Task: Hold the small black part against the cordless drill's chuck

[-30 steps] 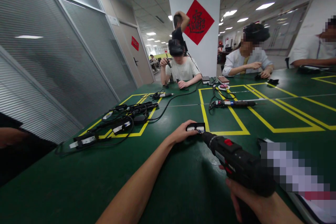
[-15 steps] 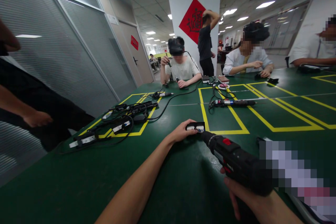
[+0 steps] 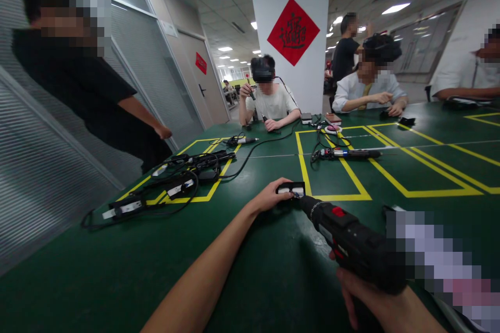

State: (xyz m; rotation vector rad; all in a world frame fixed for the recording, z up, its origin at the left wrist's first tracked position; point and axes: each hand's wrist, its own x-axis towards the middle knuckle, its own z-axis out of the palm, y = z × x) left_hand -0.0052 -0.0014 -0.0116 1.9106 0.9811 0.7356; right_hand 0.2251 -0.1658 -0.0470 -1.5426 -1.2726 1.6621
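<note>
My left hand [image 3: 271, 196] grips the left side of a small black box-like part [image 3: 291, 186] with white pieces inside, held on the green table [image 3: 250, 270]. A black and red cordless drill [image 3: 351, 239] is in my right hand [image 3: 363, 283], its body slanting from lower right toward the part. The drill's chuck [image 3: 308, 207] is right beside the part's right end. Whether the bit touches it I cannot make out, as the tip is small and partly hidden.
To the left lie several black tools and cables [image 3: 195, 171]. A pen-shaped electric screwdriver [image 3: 347, 153] with a cord lies beyond the part. Yellow tape [image 3: 339, 197] marks out rectangles. At right is a blurred-out flat object [image 3: 437, 260]. People sit across the table; a person in black [image 3: 86, 78] stands at left.
My hands, the drill and the black part look nearly unmoved. The person at left has stepped forward along the table, and a standing person by the pillar has moved right.
</note>
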